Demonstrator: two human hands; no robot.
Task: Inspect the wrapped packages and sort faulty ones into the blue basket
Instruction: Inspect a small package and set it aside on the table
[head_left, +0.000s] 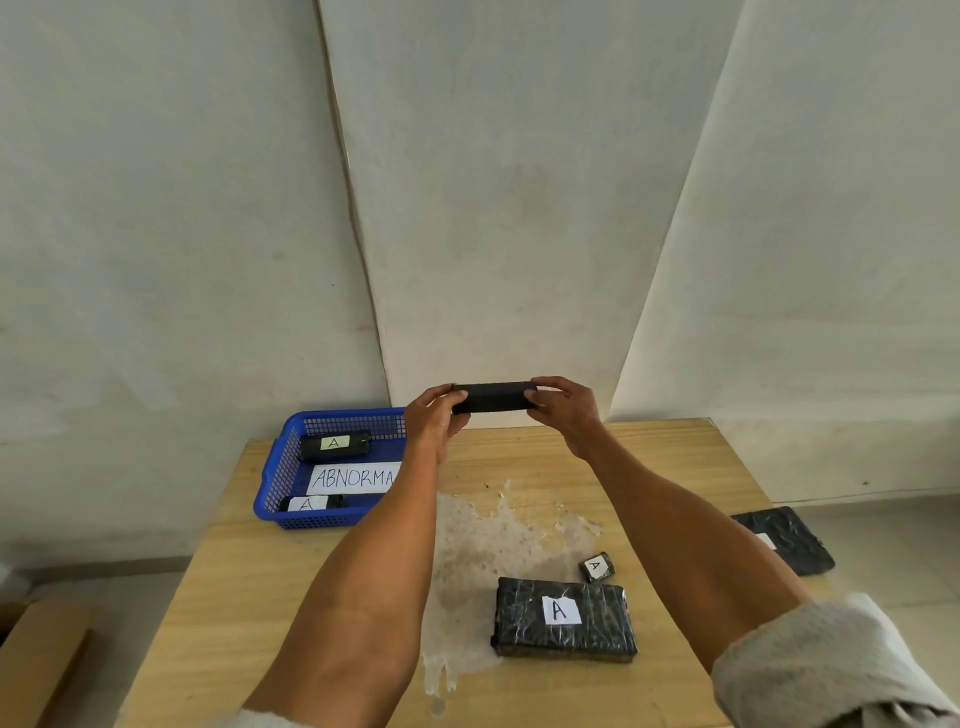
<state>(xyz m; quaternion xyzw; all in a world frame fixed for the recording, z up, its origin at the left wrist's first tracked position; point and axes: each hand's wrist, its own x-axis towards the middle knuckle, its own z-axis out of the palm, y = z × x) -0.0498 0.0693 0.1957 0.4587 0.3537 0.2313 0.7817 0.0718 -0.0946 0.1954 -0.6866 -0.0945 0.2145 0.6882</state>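
A black wrapped package (493, 397) is held level in the air above the far side of the table. My left hand (434, 418) grips its left end and my right hand (563, 410) grips its right end. The blue basket (270, 488) stands at the table's far left with a sheet reading "ABNORMA" and two black packages labelled "A" (335, 446) (310, 503) inside. A large black package labelled "A" (563, 621) lies on the table at front right. A small black package (597, 566) sits just behind it.
The wooden table (322, 597) has a pale, worn patch in its middle. Another black wrapped package (789, 538) lies off the table's right edge. A cardboard box (36, 660) sits low at the left. A white wall stands behind the table.
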